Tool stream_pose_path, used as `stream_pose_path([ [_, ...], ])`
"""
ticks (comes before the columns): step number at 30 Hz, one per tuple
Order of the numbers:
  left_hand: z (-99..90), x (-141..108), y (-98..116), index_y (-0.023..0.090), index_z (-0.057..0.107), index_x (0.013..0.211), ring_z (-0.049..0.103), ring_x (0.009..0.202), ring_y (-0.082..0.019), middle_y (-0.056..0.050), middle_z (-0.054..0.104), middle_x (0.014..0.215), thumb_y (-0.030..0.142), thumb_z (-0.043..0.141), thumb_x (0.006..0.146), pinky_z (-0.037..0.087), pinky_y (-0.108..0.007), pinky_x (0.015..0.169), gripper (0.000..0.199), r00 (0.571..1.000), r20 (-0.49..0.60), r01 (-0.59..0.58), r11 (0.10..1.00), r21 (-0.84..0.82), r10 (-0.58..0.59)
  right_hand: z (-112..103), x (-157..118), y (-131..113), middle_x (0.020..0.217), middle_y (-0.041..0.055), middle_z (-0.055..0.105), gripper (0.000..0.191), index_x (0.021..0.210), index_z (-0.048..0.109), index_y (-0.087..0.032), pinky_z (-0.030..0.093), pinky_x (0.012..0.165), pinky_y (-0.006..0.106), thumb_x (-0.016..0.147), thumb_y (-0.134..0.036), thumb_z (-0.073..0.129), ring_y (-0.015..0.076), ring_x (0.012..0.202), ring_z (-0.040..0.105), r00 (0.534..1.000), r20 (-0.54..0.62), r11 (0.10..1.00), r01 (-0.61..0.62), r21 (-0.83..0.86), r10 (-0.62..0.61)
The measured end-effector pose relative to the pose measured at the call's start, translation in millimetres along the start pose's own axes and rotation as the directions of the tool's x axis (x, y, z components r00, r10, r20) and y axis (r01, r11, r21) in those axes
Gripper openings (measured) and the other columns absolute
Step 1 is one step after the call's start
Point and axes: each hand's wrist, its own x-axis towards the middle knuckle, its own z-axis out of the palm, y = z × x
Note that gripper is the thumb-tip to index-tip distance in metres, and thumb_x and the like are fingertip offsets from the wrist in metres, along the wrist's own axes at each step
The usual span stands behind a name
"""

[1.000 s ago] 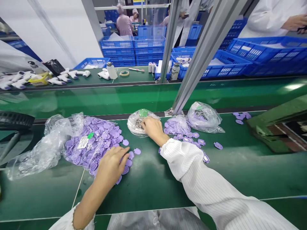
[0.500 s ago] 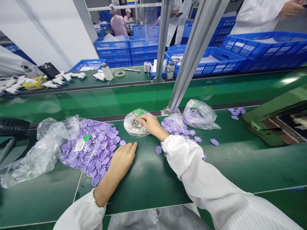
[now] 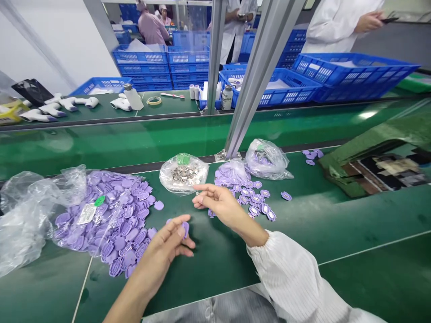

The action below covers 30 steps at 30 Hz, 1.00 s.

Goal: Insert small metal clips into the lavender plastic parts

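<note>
Between the thumb and fingers of my left hand (image 3: 170, 242) is a purple plastic piece (image 3: 185, 229), held just above the green table. My right hand (image 3: 218, 204) pinches a tiny metal part (image 3: 197, 193) at its fingertips, in front of a clear bag (image 3: 164, 177) of small metal parts (image 3: 183, 173). Left of my left hand lies a large heap of purple pieces (image 3: 119, 242), partly under clear plastic with a white label. Beyond my right hand, purple pieces with metal inserts (image 3: 256, 198) are scattered by two small bags.
A green machine (image 3: 340, 166) stands on the right, with a few purple pieces (image 3: 310, 161) beside it. A metal post (image 3: 251, 89) rises behind the bags. Blue crates (image 3: 353, 74), white handheld devices (image 3: 50, 110) and people in work coats (image 3: 332, 22) are across the divider.
My right hand has left the metal-parts bag and come nearer with a tiny part. My left hand has lifted a purple piece from beside the heap. The view has shifted right.
</note>
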Motion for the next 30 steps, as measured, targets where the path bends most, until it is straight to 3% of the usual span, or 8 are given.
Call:
stream_pose_path([
  [4,13.0,6,-19,0.018,0.054,0.128,0.061,0.070,-0.012,0.000,0.059,0.077,0.044,0.060,0.087,0.053,-0.027,0.070,0.048,0.993,0.103,0.065,0.997,-0.041,-0.061,-9,-18,9,0.092,0.0068,0.070,0.044,0.113,0.065,-0.013,0.054,0.083,0.028,0.075,-0.035,0.071,0.0116,0.081,0.067,0.994,-0.040,0.992,-0.103,0.073,0.106],
  [10,7.6,27,-22,0.015,0.055,0.121,0.068,0.074,-0.017,-0.003,0.065,0.079,0.053,0.060,0.083,0.056,-0.030,0.070,0.054,1.000,-0.031,0.005,0.982,0.190,0.001,-18,-26,16,0.091,0.0085,0.071,0.046,0.105,0.064,-0.013,0.055,0.078,0.027,0.071,-0.041,0.075,0.0135,0.078,0.069,0.972,-0.086,0.970,-0.207,0.126,0.219],
  [16,7.3,30,-21,0.017,0.057,0.125,0.069,0.073,-0.016,-0.003,0.066,0.084,0.051,0.059,0.084,0.058,-0.030,0.069,0.053,0.998,-0.051,0.029,0.989,0.148,-0.022,-18,-40,23,0.081,0.0080,0.071,0.044,0.100,0.060,-0.014,0.053,0.060,0.023,0.075,-0.049,0.070,0.0144,0.066,0.068,0.951,-0.066,0.951,-0.295,0.094,0.302],
  [22,7.5,31,-19,0.015,0.057,0.127,0.071,0.084,-0.018,-0.008,0.072,0.097,0.043,0.060,0.085,0.057,-0.031,0.081,0.051,0.995,-0.084,0.066,0.990,0.127,-0.055,-13,-40,32,0.097,0.0112,0.071,0.044,0.099,0.066,-0.011,0.052,0.087,0.028,0.072,-0.045,0.074,0.0158,0.090,0.069,0.962,-0.077,0.961,-0.254,0.107,0.263],
  [26,5.1,30,-18,0.015,0.060,0.125,0.070,0.091,-0.018,-0.008,0.071,0.105,0.042,0.063,0.084,0.054,-0.032,0.089,0.049,0.994,-0.092,0.066,0.993,0.095,-0.057,-10,-38,37,0.092,0.0086,0.072,0.043,0.101,0.060,-0.014,0.052,0.086,0.030,0.070,-0.041,0.075,0.0154,0.085,0.069,0.967,-0.081,0.968,-0.234,0.092,0.241],
  [30,2.4,29,-18,0.017,0.059,0.128,0.069,0.093,-0.017,-0.007,0.073,0.100,0.039,0.066,0.082,0.052,-0.032,0.094,0.052,0.997,-0.056,0.062,0.995,0.075,-0.058,-10,-39,40,0.088,0.0071,0.072,0.042,0.100,0.058,-0.015,0.052,0.085,0.030,0.069,-0.039,0.075,0.0163,0.087,0.070,0.965,-0.069,0.965,-0.249,0.079,0.255],
])
